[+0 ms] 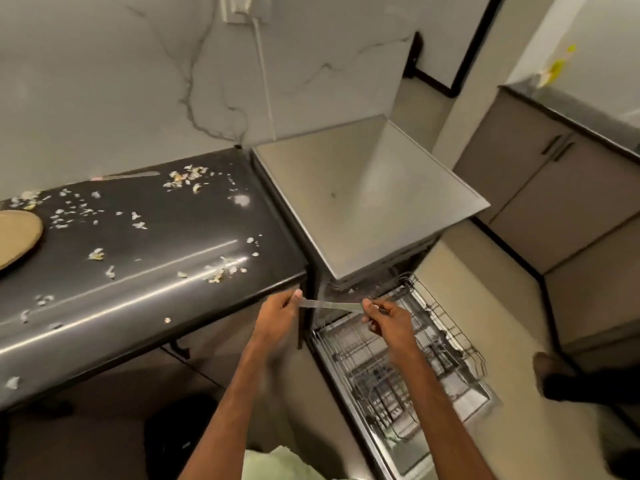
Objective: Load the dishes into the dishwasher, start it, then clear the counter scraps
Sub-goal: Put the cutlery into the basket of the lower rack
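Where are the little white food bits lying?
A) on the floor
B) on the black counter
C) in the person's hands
B: the pale scraps lie scattered over the black counter, near the round board.

The left forearm (239, 382) and right forearm (436, 393), both bare, stretch forward and angle in toward each other. The left hand (280, 311) pinches one end of a flat metal utensil (330, 305) between thumb and fingertips. The right hand (388, 318) curls round the other end, so the two hands are near each other but apart.
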{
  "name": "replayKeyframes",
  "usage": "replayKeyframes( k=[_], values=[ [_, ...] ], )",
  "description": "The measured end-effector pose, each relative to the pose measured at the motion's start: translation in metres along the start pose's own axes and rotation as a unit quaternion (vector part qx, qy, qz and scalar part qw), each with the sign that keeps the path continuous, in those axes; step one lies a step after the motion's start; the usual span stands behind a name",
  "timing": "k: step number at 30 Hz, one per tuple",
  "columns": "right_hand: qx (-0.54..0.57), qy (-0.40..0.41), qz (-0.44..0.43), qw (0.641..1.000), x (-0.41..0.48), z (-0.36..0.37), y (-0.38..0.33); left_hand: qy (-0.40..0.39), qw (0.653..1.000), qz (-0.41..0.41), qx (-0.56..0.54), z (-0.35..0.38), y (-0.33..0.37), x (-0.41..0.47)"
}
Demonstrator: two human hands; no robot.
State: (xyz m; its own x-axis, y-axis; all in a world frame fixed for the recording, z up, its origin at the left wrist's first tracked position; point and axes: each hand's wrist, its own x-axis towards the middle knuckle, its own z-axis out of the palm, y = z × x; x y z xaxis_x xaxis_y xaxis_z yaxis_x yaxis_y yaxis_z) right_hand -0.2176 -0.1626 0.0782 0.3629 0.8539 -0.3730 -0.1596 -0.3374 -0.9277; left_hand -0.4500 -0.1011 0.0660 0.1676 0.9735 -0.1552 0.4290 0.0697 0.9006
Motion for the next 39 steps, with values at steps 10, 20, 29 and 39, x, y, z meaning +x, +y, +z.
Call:
replayKeyframes(
  k=[10,20,29,39],
  values=[
    [0.061,0.003,-0.014,0.998,-0.022,-0.209,0.038,-0.028,0.993,-0.049,-0.106,0.194,0.044,-0.072],
    [0.033,0.041,0.061,0.997,-0.029,-0.318,0.083,-0.077,0.991,-0.094,-0.061,0.297,0.058,-0.111],
    [0.060,0.101,0.098,0.988,-0.028,-0.389,0.115,-0.202,0.939,-0.252,-0.118,0.370,0.040,-0.102],
    [-0.155,-0.002,0.088,0.984,0.050,-0.456,0.141,-0.117,0.967,-0.226,-0.008,0.441,0.026,-0.099]
  ],
)
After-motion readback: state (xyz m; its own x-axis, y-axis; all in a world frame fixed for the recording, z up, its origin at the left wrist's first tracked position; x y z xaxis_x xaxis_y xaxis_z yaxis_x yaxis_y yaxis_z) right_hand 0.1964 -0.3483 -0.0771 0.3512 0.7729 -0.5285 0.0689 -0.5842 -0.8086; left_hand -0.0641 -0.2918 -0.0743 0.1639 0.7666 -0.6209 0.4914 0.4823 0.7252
